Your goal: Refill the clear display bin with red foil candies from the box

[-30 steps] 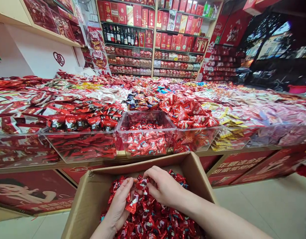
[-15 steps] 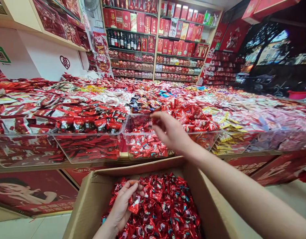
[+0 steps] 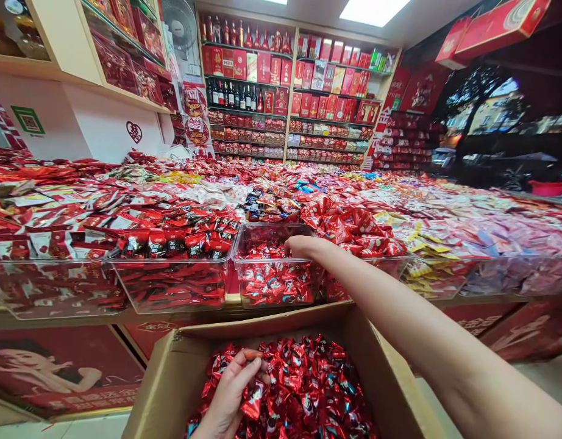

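Inside a cardboard box [image 3: 164,372], my left hand [image 3: 233,390] is closed with a red foil-wrapped candy [image 3: 252,399] at its fingers. Many similar red wrapped candies [image 3: 303,390] fill the box around it. My right hand [image 3: 303,246] reaches over the rim of a clear plastic bin [image 3: 244,244], which is partly filled with small red candies [image 3: 274,280]. The fingers of that hand point down into the bin and are mostly hidden, so whether they hold anything does not show.
Left of that bin stands another clear bin [image 3: 171,260] heaped with red and black packets. Red packets [image 3: 354,231] and yellow ones [image 3: 422,241] lie to the right. Shelves [image 3: 290,85] with bottles and red boxes line the back. The counter front [image 3: 61,366] carries red posters.
My right hand has gone lower into the clear bin, its fingers now largely out of sight. My left hand stays in the box with the candy. The view has tilted up slightly.
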Motion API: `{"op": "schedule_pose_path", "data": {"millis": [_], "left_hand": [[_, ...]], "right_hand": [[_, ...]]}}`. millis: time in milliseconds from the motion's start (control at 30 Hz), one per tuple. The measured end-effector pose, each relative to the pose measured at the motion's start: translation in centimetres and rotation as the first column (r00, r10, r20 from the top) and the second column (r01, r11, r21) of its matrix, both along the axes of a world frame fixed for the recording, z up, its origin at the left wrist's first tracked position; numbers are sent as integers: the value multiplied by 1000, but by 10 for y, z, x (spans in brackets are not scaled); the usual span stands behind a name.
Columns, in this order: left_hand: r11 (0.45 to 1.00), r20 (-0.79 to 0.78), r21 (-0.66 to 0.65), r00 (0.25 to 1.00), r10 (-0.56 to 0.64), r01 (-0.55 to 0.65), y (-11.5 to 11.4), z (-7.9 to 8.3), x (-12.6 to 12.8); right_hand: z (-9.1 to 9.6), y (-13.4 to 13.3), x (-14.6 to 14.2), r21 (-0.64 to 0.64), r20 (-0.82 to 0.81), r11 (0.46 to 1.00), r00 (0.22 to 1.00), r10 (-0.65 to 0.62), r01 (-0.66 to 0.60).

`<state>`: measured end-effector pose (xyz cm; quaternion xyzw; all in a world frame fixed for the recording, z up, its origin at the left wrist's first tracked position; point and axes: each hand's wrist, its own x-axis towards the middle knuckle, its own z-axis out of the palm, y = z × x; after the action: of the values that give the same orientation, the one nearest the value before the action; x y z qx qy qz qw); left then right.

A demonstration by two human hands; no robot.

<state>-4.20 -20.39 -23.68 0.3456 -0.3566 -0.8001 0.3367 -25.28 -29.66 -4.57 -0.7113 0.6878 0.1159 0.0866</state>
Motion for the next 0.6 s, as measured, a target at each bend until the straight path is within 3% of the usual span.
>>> {"op": "schedule_pose_path", "data": {"millis": [133, 267, 400, 467, 533, 567, 600], "left_hand": [[1000, 8, 9, 1000, -30, 30, 1, -3, -2], [998, 5, 42, 999, -48, 48, 1, -10, -2], [994, -31, 92, 998, -52, 55, -2, -12, 0], [991, -42, 123, 998, -45, 50, -2, -9, 1], [987, -50, 158, 998, -28, 36, -1, -5, 2], [985, -57, 169, 998, -17, 26, -1, -4, 2], [984, -70, 176, 998, -5, 17, 0, -2, 2]], "right_hand": [[-2, 0, 1, -87, -37, 996, 999, -38, 35], [-3, -6, -4, -310, 12, 951, 1000, -4, 8], [12, 3, 0, -578, 53, 816, 997, 48, -9], [16, 25, 13, -727, 77, 685, 984, 160, -54], [4, 58, 31, -825, 73, 545, 926, 370, -153], [-8, 76, 40, -831, 62, 510, 876, 479, -221], [-24, 94, 49, -783, 58, 544, 835, 547, -302]]}}
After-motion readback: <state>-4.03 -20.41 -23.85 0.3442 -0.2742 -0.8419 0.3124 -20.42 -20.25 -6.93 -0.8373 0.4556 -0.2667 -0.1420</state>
